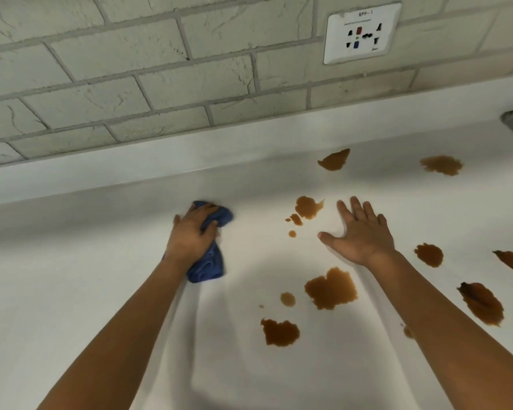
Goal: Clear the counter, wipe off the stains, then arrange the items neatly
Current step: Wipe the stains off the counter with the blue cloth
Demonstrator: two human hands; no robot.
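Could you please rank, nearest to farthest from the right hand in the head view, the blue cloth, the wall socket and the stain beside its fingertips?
From the right hand, flat on the counter:
1. Stain, just left of the fingertips.
2. Blue cloth, farther left, in the left hand's grip.
3. Wall socket, up on the tiled wall behind the counter.

The left hand (pixel 193 232) grips a blue cloth (pixel 209 263) on the white table (pixel 71 291); the right hand (pixel 363 233) lies flat among brown stains (pixel 330 288).
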